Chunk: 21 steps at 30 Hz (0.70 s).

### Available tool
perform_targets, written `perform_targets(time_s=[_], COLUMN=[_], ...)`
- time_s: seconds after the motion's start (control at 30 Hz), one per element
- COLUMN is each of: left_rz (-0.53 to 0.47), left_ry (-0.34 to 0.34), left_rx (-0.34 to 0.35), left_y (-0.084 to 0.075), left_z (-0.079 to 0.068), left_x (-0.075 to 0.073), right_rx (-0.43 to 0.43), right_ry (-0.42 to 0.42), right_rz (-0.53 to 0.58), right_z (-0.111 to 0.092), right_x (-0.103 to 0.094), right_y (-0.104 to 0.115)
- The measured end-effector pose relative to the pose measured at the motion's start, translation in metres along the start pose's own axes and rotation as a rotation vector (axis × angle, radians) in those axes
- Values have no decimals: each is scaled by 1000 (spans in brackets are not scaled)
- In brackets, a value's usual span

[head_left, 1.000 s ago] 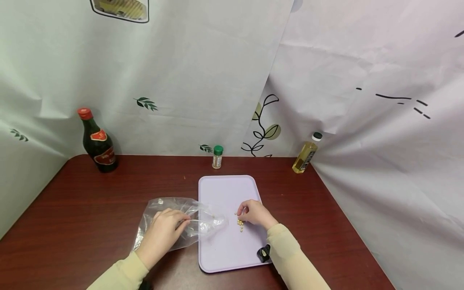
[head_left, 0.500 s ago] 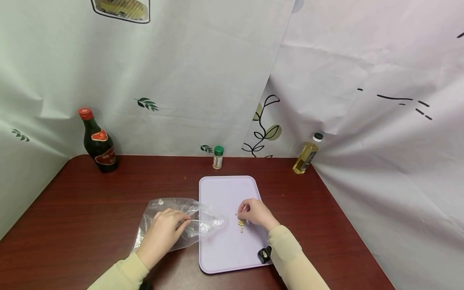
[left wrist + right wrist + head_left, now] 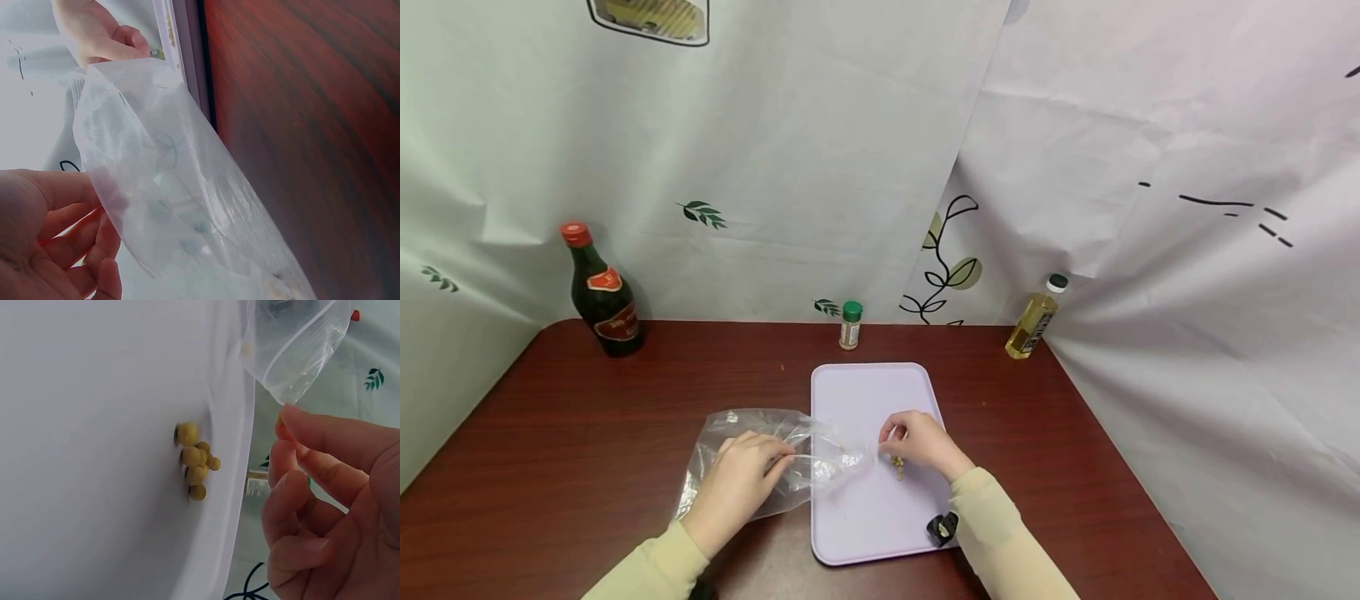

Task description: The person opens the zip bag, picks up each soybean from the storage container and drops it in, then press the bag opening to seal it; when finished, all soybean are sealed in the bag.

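In the head view my left hand [image 3: 741,479] pinches the edge of a clear plastic bag [image 3: 790,421], which lies partly over a lilac tray [image 3: 868,387]. Some pale bits [image 3: 281,287] show through the bag's lower end in the left wrist view. My right hand [image 3: 921,437] is over the tray beside the bag's mouth, thumb and forefinger brought together as on a soybean, mostly covered by the fingertips. Several yellow soybeans [image 3: 195,465] sit in a small cluster on the tray below that hand. The bag's corner comes right to my right thumb tip in the right wrist view.
A black object [image 3: 942,528] shows at my right sleeve, over the tray's near right corner. Along the back stand a dark red-capped bottle [image 3: 606,296], a green-capped jar [image 3: 850,327] and an oil bottle [image 3: 1032,325]. A printed cloth hangs behind the brown table [image 3: 587,433].
My right hand has moved a little left, from over the soybeans to the bag's mouth. The left hand and the bag have stayed in place.
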<state>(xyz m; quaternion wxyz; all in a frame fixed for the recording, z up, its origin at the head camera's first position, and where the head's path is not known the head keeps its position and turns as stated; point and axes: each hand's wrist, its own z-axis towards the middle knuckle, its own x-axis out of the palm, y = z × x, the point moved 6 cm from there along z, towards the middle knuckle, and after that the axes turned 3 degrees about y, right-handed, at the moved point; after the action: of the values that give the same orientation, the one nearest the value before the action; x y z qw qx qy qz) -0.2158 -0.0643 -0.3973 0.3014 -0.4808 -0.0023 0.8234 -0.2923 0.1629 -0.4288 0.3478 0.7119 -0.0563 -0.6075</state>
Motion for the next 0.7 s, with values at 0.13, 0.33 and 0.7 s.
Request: perform_targets(time_s=[0.13,0.33,0.7], left_rz=[-2,1,-6], left_ry=[3,16,6], left_rx=[-3,-7,-11], left_y=[0,-1,0], left_z=[0,1,0], left_x=[0,1,0], right_rx=[-14,-48,-46], right_ry=[13,34,47], right_rz=[46,87,115], right_z=[-1,0,1], right_x=[1,6,7], right_y=[4,9,11])
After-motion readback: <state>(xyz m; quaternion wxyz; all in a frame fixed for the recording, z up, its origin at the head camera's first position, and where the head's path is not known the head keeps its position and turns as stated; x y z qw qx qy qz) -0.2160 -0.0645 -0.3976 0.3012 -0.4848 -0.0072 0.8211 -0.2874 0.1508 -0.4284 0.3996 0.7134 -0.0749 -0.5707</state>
